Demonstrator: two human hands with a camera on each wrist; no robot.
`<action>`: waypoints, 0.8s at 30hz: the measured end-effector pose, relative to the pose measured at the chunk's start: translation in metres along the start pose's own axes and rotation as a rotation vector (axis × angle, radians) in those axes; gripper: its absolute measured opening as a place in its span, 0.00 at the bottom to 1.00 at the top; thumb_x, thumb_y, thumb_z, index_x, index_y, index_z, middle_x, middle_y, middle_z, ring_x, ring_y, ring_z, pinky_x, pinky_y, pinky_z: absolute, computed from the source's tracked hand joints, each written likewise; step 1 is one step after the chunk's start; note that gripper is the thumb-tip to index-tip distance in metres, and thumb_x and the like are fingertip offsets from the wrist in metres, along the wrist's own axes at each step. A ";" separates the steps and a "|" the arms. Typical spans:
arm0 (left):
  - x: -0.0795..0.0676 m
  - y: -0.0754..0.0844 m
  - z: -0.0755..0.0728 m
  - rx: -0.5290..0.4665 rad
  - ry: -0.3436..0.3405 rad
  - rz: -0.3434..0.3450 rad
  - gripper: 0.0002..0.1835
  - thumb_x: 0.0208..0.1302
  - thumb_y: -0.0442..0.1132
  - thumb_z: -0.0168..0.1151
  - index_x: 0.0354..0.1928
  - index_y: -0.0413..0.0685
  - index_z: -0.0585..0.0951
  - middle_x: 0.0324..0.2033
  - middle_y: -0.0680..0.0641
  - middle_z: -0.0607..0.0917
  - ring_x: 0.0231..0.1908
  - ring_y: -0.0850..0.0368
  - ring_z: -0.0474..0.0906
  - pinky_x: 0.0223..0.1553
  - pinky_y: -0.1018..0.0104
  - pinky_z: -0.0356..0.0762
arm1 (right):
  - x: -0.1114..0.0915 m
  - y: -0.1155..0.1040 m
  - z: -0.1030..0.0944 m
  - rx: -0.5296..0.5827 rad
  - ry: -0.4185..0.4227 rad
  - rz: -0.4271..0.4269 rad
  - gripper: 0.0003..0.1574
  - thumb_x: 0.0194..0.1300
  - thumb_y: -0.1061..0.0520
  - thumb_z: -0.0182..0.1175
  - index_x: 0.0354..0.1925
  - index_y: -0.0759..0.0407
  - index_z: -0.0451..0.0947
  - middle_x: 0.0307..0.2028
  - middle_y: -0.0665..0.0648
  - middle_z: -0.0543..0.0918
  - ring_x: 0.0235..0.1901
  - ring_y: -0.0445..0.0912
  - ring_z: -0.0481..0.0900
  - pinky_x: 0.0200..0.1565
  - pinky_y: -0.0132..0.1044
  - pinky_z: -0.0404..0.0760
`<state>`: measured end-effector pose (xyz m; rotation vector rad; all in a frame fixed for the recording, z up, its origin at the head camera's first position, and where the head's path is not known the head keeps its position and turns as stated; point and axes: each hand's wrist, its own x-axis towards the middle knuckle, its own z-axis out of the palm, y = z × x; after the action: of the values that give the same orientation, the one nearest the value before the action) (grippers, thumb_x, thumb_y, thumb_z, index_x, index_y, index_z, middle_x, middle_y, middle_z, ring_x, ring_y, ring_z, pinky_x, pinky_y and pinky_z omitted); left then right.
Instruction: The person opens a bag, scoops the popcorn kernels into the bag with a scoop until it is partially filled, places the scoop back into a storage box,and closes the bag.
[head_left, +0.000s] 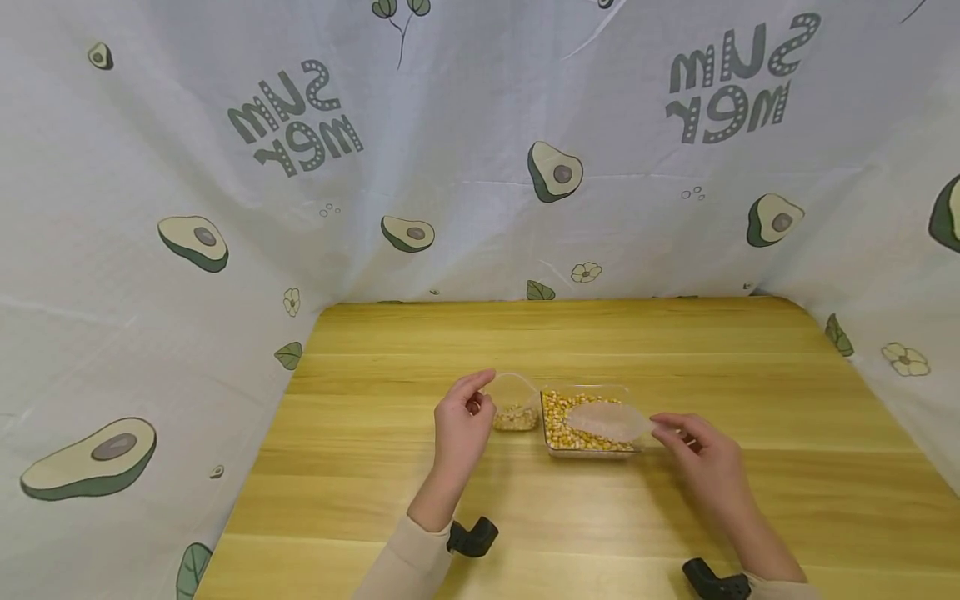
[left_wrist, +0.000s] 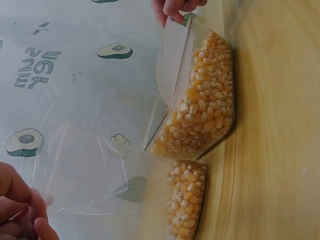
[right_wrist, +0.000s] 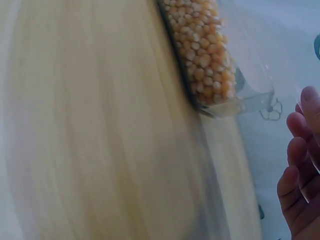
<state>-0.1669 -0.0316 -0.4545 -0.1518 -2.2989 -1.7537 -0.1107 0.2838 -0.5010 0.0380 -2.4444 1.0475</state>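
Note:
My left hand (head_left: 463, 425) pinches the top edge of a clear plastic bag (left_wrist: 80, 175), which stands upright with corn kernels (left_wrist: 186, 200) in its bottom. Beside the bag, and close against it, sits a clear rectangular box (head_left: 591, 453) filled with yellow corn kernels (head_left: 557, 418). My right hand (head_left: 705, 458), at the box's right side, pinches the end of a translucent white oval scoop (head_left: 606, 421). Its broad part lies over the kernels, and whether any rest on it cannot be told. The right wrist view is blurred and shows the box's near corner beside the curled fingers (right_wrist: 297, 150).
Bag and box stand on a wooden table (head_left: 405, 350). Behind and around the table hangs a white curtain (head_left: 465, 192) printed with avocados and lettering. Black wrist mounts (head_left: 474, 537) sit on both wrists.

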 end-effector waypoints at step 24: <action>0.001 -0.001 0.001 -0.049 -0.031 0.014 0.20 0.64 0.24 0.54 0.55 0.41 0.85 0.53 0.44 0.85 0.30 0.63 0.70 0.30 0.76 0.69 | 0.018 -0.016 -0.036 -0.128 -0.062 -0.221 0.13 0.54 0.64 0.72 0.40 0.54 0.88 0.27 0.43 0.77 0.20 0.30 0.61 0.22 0.22 0.61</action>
<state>-0.1681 -0.0307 -0.4553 -0.2051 -2.2714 -1.8144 -0.1087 0.3001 -0.4610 0.2963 -2.4886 0.8041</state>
